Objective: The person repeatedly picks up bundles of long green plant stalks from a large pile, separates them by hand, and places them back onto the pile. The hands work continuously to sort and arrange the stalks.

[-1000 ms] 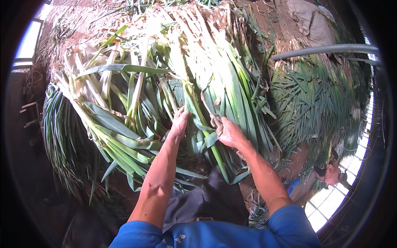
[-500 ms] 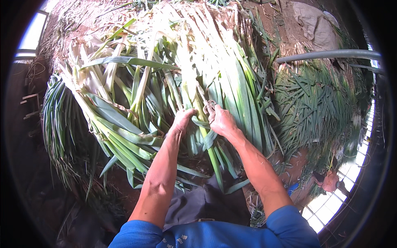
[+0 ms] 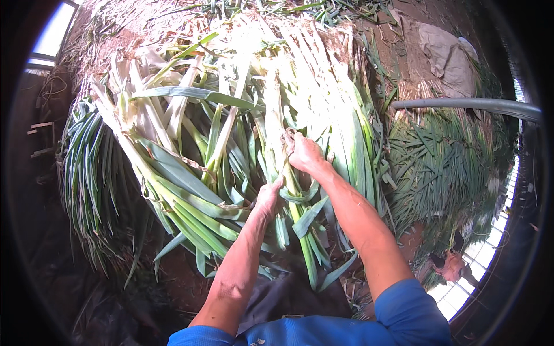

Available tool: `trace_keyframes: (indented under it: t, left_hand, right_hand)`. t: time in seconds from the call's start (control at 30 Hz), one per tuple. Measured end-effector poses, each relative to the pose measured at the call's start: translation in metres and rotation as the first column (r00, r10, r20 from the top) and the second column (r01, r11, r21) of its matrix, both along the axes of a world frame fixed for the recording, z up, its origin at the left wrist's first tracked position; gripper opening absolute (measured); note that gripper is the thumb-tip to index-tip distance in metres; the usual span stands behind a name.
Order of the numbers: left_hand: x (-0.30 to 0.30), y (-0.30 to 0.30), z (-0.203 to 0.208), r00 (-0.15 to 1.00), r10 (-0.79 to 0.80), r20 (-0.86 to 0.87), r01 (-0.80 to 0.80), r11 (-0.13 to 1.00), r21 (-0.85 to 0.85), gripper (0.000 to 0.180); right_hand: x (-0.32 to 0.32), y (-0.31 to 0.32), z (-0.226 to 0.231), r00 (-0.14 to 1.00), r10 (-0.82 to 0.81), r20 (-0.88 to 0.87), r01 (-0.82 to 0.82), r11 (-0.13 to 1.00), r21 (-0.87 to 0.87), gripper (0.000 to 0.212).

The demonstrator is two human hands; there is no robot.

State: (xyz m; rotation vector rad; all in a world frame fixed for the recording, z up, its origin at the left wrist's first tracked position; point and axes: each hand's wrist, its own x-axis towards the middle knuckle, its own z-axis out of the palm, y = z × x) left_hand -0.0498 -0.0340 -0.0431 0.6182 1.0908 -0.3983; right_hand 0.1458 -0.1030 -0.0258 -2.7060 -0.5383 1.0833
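Between my hands a green onion stretches toward me, its pale end away and its green leaves hanging near my lap. My left hand is closed around the leafy part. Farther up, my right hand is closed at the stalk, fingertips pinched by a small brownish curled bit that I cannot make out. Under and around both hands lies a big heap of green onions, white ends away from me. Glare washes out its middle. To the left, thick stalks fan out over the heap.
A grey metal tube juts in from the right, above another onion pile. Dark green leaves hang at the far left. A pale sack lies at the back right on brown soil. Wire mesh edges the right side.
My right hand has moved away from me along the stalk. My left hand now sits lower and nearer to me, so the two are farther apart. The whole view has shifted slightly.
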Motion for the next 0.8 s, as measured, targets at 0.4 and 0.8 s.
trace_keyframes:
  t: [0.4, 0.8]
  left_hand:
    - [0.002, 0.005, -0.011, 0.993, -0.045, -0.111, 0.049, 0.998, 0.038, 0.053]
    - [0.012, -0.014, -0.003, 0.988, 0.106, -0.109, -0.107, 0.994, 0.001, 0.050]
  right_hand:
    - [0.061, 0.040, 0.002, 0.997, -0.067, 0.033, 0.068, 0.997, -0.029, 0.043]
    - [-0.104, -0.122, 0.132, 0.977, 0.042, -0.211, -0.043, 0.999, -0.002, 0.021]
